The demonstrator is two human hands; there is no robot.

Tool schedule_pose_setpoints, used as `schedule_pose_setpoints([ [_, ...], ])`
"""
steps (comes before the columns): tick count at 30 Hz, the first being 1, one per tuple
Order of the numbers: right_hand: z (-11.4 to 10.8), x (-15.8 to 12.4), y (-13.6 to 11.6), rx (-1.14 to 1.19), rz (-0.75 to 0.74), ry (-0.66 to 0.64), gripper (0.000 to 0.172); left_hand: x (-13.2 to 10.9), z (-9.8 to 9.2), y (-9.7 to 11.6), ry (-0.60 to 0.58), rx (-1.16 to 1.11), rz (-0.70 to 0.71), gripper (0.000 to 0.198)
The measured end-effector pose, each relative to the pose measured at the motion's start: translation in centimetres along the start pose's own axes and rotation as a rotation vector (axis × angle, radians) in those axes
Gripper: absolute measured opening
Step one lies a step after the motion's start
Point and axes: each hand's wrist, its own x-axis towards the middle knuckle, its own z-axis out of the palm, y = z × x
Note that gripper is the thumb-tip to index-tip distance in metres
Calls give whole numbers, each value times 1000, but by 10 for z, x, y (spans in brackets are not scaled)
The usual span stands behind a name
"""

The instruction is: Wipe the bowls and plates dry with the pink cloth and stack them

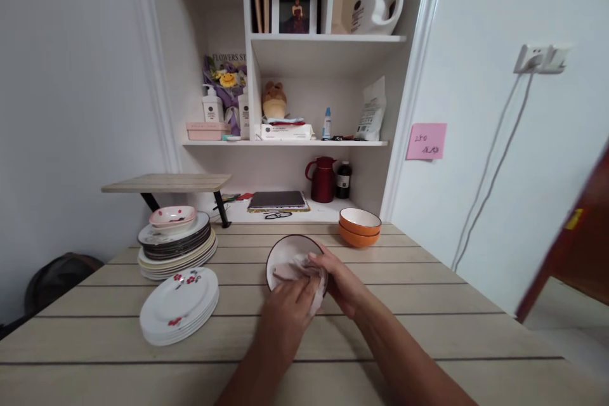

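A white bowl with a dark rim (285, 250) is tipped up toward me at the middle of the wooden table (428, 304). My right hand (340, 282) grips its right rim. My left hand (285, 311) presses a pale cloth (297, 266) into the bowl, fingers closed on it. The cloth covers part of the bowl's inside.
Two stacked orange bowls (359, 226) stand behind on the right. At left lie a stack of white flowered plates (178, 304) and a taller plate stack (176, 244) topped by a pink dish. Shelves behind hold a red jug (322, 179), bottles and a kettle.
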Motion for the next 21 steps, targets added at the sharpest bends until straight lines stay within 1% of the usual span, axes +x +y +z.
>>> schedule_pose_setpoints([
  [2, -11, -4, -11, -97, 18, -56, 53, 1, -1, 4, 29, -1, 22, 43],
  [4, -22, -6, -17, -171, 76, -57, 58, 2, -1, 10, 70, 15, 48, 38],
  [6, -29, -6, -17, -188, 126, -45, 63, 2, -1, 15, 86, 34, 72, 35],
  [8, -30, -4, -12, -135, 123, -71, 63, 0, -2, 17, 68, 69, 48, 32],
  [10, -24, 1, -3, -16, 77, -111, 56, -1, -3, 16, 30, 122, -26, 28],
  [12, -13, 5, 9, 142, 18, -120, 46, -3, -5, 12, 3, 152, -107, 29],
  [15, 2, 11, 24, 305, -45, -41, 32, -2, -7, 7, -35, 84, -165, 39],
  [16, 6, 11, 27, 325, -56, -9, 31, -2, -8, 6, -44, 50, -177, 44],
  [18, 11, 12, 30, 342, -76, 19, 34, 0, -8, 5, -43, 2, -204, 55],
  [21, 14, 10, 30, 327, -87, -27, 39, 1, -10, 7, 4, -20, -255, 60],
])
